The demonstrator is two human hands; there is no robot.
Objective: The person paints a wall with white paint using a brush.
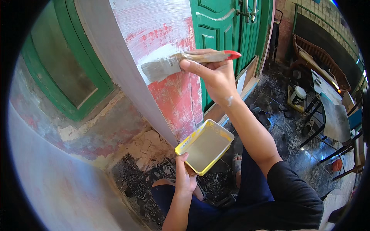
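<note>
My right hand (212, 69) grips the handle of a wide paintbrush (202, 56) with a red handle end. Its bristles, coated in pale grey-white paint, lie against the narrow wall face (176, 101). White paint covers the upper part of that face, streaky in places, while worn red paint shows lower down. Below the brush, my left hand (185, 173) holds a yellow plastic tray (206, 147) by its near left edge. Greyish-white liquid paint fills the tray's bottom, and its walls are smeared. A white smudge marks my right wrist.
A green panelled door (216, 31) stands right of the wall face; a green-framed window (69, 57) is at left. Rubble (150, 147) lies at the wall's foot. Further right are a wooden bench (323, 57), a paint bucket (298, 95), a chair (335, 118) and sandals (260, 115).
</note>
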